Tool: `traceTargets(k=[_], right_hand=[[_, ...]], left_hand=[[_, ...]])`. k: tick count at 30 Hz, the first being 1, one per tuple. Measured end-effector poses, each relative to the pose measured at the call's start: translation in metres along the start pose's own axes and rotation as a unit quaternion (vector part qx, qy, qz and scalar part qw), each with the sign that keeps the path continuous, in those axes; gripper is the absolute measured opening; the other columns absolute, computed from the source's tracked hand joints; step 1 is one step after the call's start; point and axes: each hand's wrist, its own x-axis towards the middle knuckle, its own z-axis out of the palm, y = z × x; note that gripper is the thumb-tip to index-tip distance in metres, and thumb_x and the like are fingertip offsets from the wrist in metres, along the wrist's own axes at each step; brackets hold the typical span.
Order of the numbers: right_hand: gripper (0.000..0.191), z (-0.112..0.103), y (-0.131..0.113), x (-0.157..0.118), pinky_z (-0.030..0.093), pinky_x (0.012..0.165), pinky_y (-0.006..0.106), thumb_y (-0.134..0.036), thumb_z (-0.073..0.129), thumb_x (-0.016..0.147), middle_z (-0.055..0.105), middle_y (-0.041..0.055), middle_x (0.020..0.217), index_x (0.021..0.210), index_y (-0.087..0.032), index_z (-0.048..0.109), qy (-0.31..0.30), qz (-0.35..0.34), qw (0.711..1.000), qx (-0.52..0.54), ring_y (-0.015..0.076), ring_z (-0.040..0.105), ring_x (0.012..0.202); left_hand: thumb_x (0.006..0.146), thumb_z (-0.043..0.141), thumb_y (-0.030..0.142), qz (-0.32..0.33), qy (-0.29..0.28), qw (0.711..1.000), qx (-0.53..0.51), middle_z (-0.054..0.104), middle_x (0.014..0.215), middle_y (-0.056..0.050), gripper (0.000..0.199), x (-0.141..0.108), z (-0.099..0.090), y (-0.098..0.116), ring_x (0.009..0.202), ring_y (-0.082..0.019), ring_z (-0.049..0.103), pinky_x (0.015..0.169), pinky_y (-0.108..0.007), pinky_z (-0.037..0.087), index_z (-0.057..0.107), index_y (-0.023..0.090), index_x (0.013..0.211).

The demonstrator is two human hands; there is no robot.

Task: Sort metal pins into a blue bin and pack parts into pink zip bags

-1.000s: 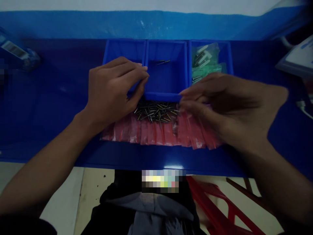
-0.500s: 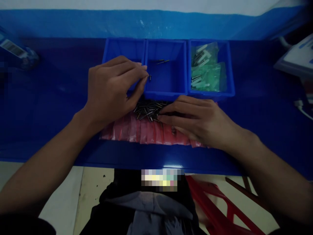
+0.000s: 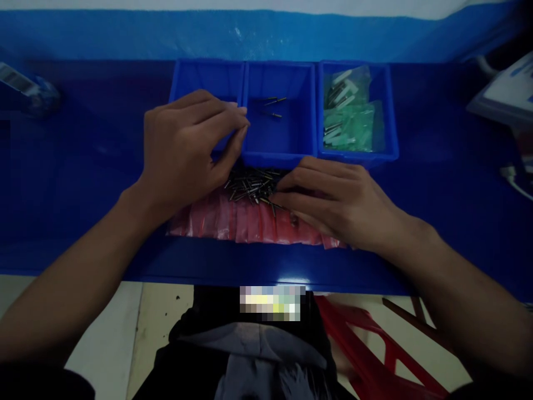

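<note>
My left hand [image 3: 189,147] hovers at the wall between the left blue bin [image 3: 208,75] and the middle blue bin [image 3: 283,141], thumb and fingertips pressed together; nothing shows between them. Several thin metal pins [image 3: 273,101] lie in the middle bin. Below the bins, a pile of dark metal pins [image 3: 252,186] rests on a row of pink plastic bags [image 3: 254,222]. My right hand [image 3: 333,200] is at the pile's right side, fingers curled close together; whatever they pinch is too small or hidden to make out.
Green bags with metal and white parts [image 3: 350,128] fill much of the right blue bin [image 3: 393,122]. A bottle-like object [image 3: 41,97] lies at the far left. A white cable [image 3: 514,180] and a white object [image 3: 508,89] are at the right. A red chair [image 3: 375,355] stands below the table edge.
The pin that hung at my left fingertips is gone from there, and another pin now lies in the middle bin. My right hand remains by the pile. The view has shifted slightly.
</note>
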Motion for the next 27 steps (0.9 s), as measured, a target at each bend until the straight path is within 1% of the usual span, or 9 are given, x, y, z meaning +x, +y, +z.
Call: traceTargets(k=[3,6,11,14,17,19,23,25,27], right_hand=[[0.016,-0.002,-0.003,0.001,0.053,0.069,0.031,-0.012,0.060,0.097,0.073,0.0085,0.098,0.107,-0.011,0.072,0.028,0.013,1.000,0.005,0.0172,0.065,0.085],[0.016,-0.009,-0.009,0.004,0.055,0.070,0.027,-0.010,0.064,0.094,0.073,0.0062,0.099,0.107,-0.014,0.073,0.097,0.081,0.990,0.057,0.0127,0.067,0.084],[0.017,-0.017,-0.018,0.010,0.061,0.076,0.033,-0.009,0.071,0.088,0.074,0.0021,0.093,0.097,-0.024,0.075,0.232,0.244,0.921,0.197,0.0160,0.070,0.086],[0.019,-0.015,-0.018,0.011,0.065,0.086,0.040,-0.011,0.069,0.091,0.075,0.0052,0.102,0.100,-0.024,0.077,0.289,0.292,0.883,0.229,0.0213,0.072,0.098],[0.025,-0.014,-0.016,0.008,0.059,0.108,0.048,-0.013,0.068,0.092,0.071,0.0057,0.130,0.113,-0.025,0.075,0.248,0.291,0.889,0.254,0.0255,0.065,0.127],[0.030,-0.015,-0.015,0.005,0.055,0.114,0.045,-0.011,0.068,0.091,0.067,0.0030,0.138,0.117,-0.026,0.074,0.218,0.261,0.914,0.220,0.0235,0.063,0.130],[0.025,-0.014,-0.011,0.002,0.062,0.092,0.031,-0.012,0.065,0.093,0.075,0.0044,0.116,0.115,-0.022,0.072,0.107,0.122,0.980,0.112,0.0163,0.072,0.105],[0.022,-0.008,-0.007,0.002,0.063,0.085,0.033,-0.016,0.060,0.098,0.076,0.0066,0.112,0.116,-0.021,0.071,0.032,0.065,0.994,0.078,0.0185,0.073,0.099],[0.022,-0.001,-0.003,0.003,0.063,0.083,0.034,-0.020,0.054,0.100,0.075,0.0056,0.113,0.115,-0.024,0.070,-0.004,0.039,0.997,0.059,0.0195,0.072,0.096]], left_hand=[[0.102,0.053,0.027,-0.007,-0.007,1.000,0.002,0.075,0.118,0.002,0.016,0.000,-0.001,0.001,0.114,-0.017,0.071,0.096,-0.037,0.062,0.065,0.022,0.111],[0.101,0.053,0.026,-0.005,-0.006,1.000,-0.005,0.075,0.118,0.000,0.017,0.001,-0.002,0.002,0.114,-0.019,0.072,0.095,-0.040,0.063,0.066,0.021,0.112],[0.098,0.057,0.024,-0.008,-0.001,1.000,-0.016,0.076,0.116,-0.002,0.017,0.002,-0.002,0.002,0.109,-0.023,0.074,0.091,-0.044,0.064,0.069,0.022,0.110],[0.098,0.056,0.024,-0.013,-0.004,1.000,-0.017,0.076,0.118,-0.002,0.019,0.002,-0.002,0.001,0.111,-0.023,0.073,0.093,-0.044,0.063,0.069,0.024,0.112],[0.098,0.057,0.024,-0.008,0.000,1.000,-0.017,0.076,0.119,-0.003,0.019,0.002,-0.002,0.002,0.111,-0.023,0.073,0.092,-0.043,0.063,0.070,0.022,0.111],[0.098,0.057,0.025,-0.009,-0.003,1.000,-0.016,0.076,0.119,-0.003,0.019,0.002,-0.002,0.002,0.111,-0.023,0.073,0.092,-0.043,0.063,0.070,0.021,0.111],[0.100,0.054,0.027,-0.017,-0.011,1.000,-0.009,0.076,0.118,-0.001,0.019,0.003,-0.002,0.002,0.111,-0.022,0.073,0.093,-0.041,0.062,0.069,0.022,0.111],[0.100,0.054,0.027,-0.014,-0.011,1.000,-0.010,0.076,0.117,-0.001,0.019,0.003,-0.002,0.002,0.111,-0.022,0.073,0.093,-0.041,0.063,0.069,0.022,0.110],[0.100,0.053,0.027,-0.013,-0.008,1.000,-0.012,0.076,0.116,-0.001,0.019,0.003,-0.002,0.002,0.111,-0.022,0.073,0.092,-0.042,0.063,0.069,0.022,0.109]])
